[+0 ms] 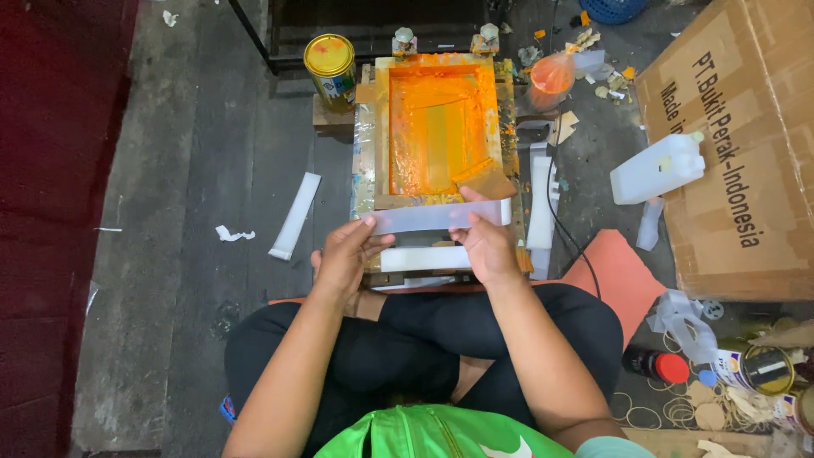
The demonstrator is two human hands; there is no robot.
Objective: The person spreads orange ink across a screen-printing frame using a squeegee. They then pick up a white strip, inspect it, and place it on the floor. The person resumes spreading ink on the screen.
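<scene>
The left hand (346, 251) and the right hand (485, 243) each pinch one end of a long, flat, translucent white plastic strip (437, 215), holding it level just above the near edge of a wooden screen-printing frame (367, 136). The frame's mesh is coated in wet, glossy orange ink (437, 119), with a brown squeegee (487, 180) lying at its near right corner. A second white strip (424, 258) rests flat under the hands, on the frame's base.

The person sits cross-legged on a grey, stained concrete floor (186, 212). At the frame's far left corner stands a round yellow tin (331, 69), lid on. At its far right corner sits a clear bag holding orange ink (551, 76). A loose white strip (295, 215) lies on the floor to the left. To the right, a white plastic jerrycan (657, 168) leans against a large brown cardboard box (738, 153) with black print on its side. Near the floor's right near corner are a black bottle with a red cap (657, 365) and scattered rubber bands (653, 413).
</scene>
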